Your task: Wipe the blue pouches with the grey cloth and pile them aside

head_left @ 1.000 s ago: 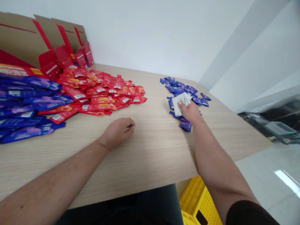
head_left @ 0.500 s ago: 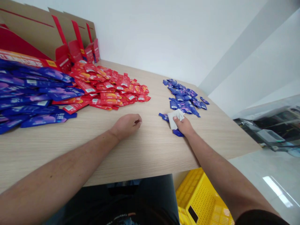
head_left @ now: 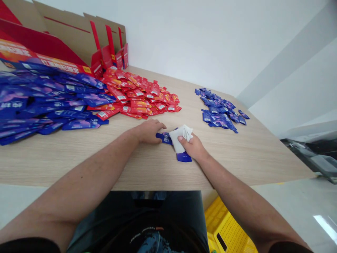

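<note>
My right hand [head_left: 191, 146] grips a crumpled white cloth [head_left: 181, 137] and presses it onto a small blue sachet [head_left: 181, 156] on the wooden table [head_left: 158, 172]. The sachet's middle is hidden under the cloth. My left hand [head_left: 150, 131] lies flat on the table just left of that sachet, its fingertips close to the sachet's end. Behind my left hand spreads a heap of red sachets [head_left: 142, 100]. Long blue sachets [head_left: 52, 102] lie further left. A pile of small blue sachets [head_left: 218, 112] sits beyond my right hand.
Red-and-brown cardboard display boxes [head_left: 107, 49] stand against the wall behind the red heap. A yellow plastic crate [head_left: 226, 228] sits on the floor below the table's front edge. A dark bin with a clear lid [head_left: 316, 156] stands at the far right.
My right hand has slid left with the cloth and one blue sachet, away from the small blue pile. My left hand has moved right to meet it. The view has tilted upward.
</note>
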A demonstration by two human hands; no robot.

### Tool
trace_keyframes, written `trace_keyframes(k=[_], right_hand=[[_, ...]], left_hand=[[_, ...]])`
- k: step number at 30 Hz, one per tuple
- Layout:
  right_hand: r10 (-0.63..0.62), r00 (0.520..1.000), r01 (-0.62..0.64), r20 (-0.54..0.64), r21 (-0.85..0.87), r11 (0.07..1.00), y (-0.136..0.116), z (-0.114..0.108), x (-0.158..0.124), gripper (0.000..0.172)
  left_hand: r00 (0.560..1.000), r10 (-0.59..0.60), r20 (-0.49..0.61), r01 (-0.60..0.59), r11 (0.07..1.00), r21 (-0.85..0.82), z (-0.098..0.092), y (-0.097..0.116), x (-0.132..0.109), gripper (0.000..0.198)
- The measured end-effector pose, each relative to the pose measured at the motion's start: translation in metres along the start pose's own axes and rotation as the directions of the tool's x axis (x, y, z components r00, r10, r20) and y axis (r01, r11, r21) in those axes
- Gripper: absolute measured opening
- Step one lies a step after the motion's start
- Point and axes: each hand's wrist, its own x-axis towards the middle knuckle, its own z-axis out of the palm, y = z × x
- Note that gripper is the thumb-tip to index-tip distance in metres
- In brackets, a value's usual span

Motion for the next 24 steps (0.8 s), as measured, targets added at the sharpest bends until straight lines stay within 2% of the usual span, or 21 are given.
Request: trace_keyframes(k=[4,7,10,13,16,17,19,22,24], right_hand=[[0.079,0.987,-0.064,-0.138,0.109,0.992,0.006,-0.021,0.005,0.06],[0.07,0.977,-0.042,-0.2,0.139,0.989,0.008,-0.03,0.016,0.062],[0.047,0.968,-0.012,-0.245,0.146,0.989,0.006,-0.03,0.03,0.064],[0.012,0.963,0.028,-0.268,0.147,0.989,0.001,-0.025,0.048,0.064],[-0.023,0.944,0.079,-0.331,0.159,0.984,-0.001,-0.024,0.069,0.057],[0.004,0.937,0.057,-0.348,0.165,0.985,0.001,-0.025,0.075,0.054],[0.136,0.935,-0.078,-0.328,0.184,0.98,0.008,-0.031,0.084,0.049],[0.348,0.921,-0.318,-0.174,0.181,0.931,0.025,-0.041,0.085,0.039],[0.393,0.915,-0.373,-0.093,0.182,0.91,0.036,-0.045,0.08,0.031]], left_hand=[[0.999,-0.021,0.036,0.02,1.0,0.023,0.003,-0.005,0.002,0.054],[0.998,-0.023,0.056,0.022,1.0,0.014,0.004,-0.007,0.005,0.041],[0.997,-0.012,0.079,0.01,1.0,0.029,0.003,-0.006,0.004,0.029],[0.998,-0.021,0.052,0.02,0.999,0.028,0.002,0.0,0.002,0.033],[0.998,-0.056,-0.029,0.056,0.998,-0.005,0.005,0.01,0.002,0.042],[0.995,-0.077,-0.059,0.076,0.997,-0.02,0.007,0.014,0.003,0.042],[0.987,-0.117,-0.108,0.112,0.993,-0.047,0.011,0.021,0.006,0.045],[0.982,-0.137,-0.131,0.132,0.99,-0.046,0.019,0.028,0.011,0.052],[0.985,-0.125,-0.123,0.121,0.992,-0.035,0.022,0.028,0.014,0.049]])
